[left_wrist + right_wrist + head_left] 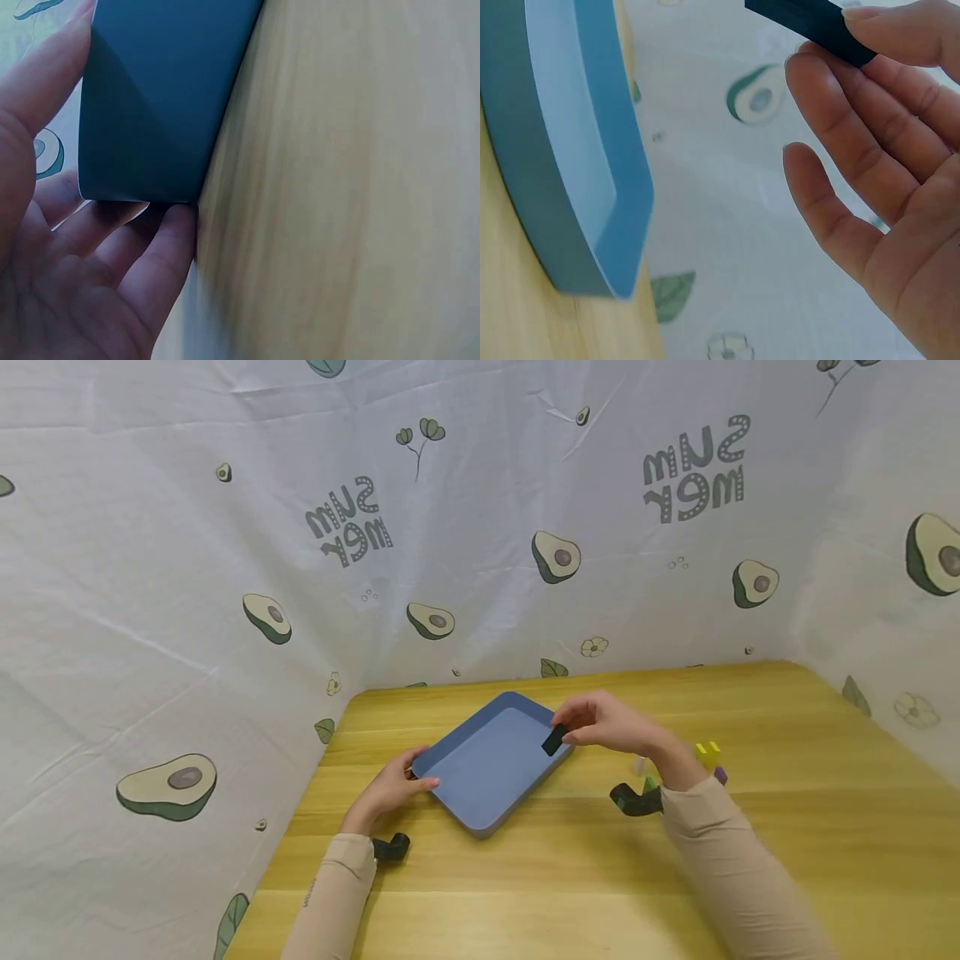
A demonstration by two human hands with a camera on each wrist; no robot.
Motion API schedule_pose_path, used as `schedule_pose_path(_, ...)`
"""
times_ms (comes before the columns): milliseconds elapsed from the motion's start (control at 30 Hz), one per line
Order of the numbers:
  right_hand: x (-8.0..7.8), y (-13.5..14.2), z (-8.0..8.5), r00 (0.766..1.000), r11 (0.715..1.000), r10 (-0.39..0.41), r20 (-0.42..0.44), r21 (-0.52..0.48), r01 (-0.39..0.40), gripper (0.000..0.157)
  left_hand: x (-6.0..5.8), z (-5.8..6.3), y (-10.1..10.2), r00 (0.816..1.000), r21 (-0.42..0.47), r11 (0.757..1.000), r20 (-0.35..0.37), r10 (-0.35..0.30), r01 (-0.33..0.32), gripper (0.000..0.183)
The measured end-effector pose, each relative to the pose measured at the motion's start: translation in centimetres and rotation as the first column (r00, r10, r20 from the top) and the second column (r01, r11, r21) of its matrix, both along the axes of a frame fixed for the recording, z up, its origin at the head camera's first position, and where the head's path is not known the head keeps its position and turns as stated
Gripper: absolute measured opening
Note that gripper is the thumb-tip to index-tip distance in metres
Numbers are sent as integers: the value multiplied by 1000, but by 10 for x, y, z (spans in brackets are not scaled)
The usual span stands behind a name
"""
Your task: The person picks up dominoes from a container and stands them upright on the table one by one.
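A shallow blue tray (491, 760) with raised walls lies on the wooden table, turned at an angle. At its left corner, my left hand (392, 789) grips the tray, thumb at the rim and fingers against the outside. The left wrist view shows those fingers (161, 259) touching the end of the tray wall (161, 105). Over the tray's right edge, my right hand (607, 724) pinches a small dark rectangular block (554, 740) between thumb and fingers. That block (817, 26) hangs tilted in the right wrist view, apart from the tray (600, 150).
Beside the right wrist are small coloured pieces, partly hidden by the arm: a yellow piece (708, 753), a purple one (721, 774) and a green one (649, 784). A white cloth (480, 568) printed with avocados hangs behind the table (525, 893).
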State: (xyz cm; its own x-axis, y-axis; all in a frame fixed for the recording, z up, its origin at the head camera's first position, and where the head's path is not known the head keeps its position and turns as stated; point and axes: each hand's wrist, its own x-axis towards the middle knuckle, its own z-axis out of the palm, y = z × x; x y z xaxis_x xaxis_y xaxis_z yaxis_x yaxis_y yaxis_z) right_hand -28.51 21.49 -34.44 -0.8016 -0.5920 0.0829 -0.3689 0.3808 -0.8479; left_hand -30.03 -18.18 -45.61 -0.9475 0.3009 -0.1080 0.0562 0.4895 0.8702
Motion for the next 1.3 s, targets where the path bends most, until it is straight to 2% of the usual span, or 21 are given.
schedule_pose_path(267, 26, 50, -4, 991, 991, -119, -65, -68, 114, 30, 2, 0, 2, 1000, 16, 1000, 0, -2, 2, 80)
schedule_pose_path(467, 43, 90, -12, 969, 975, -212, -130, -88, 202, 29, 2, -1, 2, 1000, 19, 1000, 0, -11, 11, 80)
schedule_pose_path(600, 49, 118, -16, 950, 959, -278, -145, -107, 264, 25, 1, -1, 2, 1000, 11, 1000, -6, -5, 5, 78)
schedule_pose_path(833, 56, 160, -19, 923, 926, -360, -135, -172, 337, 32, 1, 2, 2, 1000, 19, 1000, 3, 2, -2, 78)
schedule_pose_path(967, 57, 180, -24, 911, 919, -388, -140, -141, 369, 27, 1, 3, 2, 1000, 29, 1000, 9, 9, -9, 78)
schedule_pose_path(1133, 58, 199, -35, 896, 911, -410, -168, -42, 409, 16, 0, 2, 2, 1000, 21, 1000, 5, 2, -2, 79)
schedule_pose_path(1300, 58, 211, -49, 898, 900, -424, -119, 55, 433, 19, 0, 1, 2, 1000, 25, 1000, 9, 5, -5, 79)
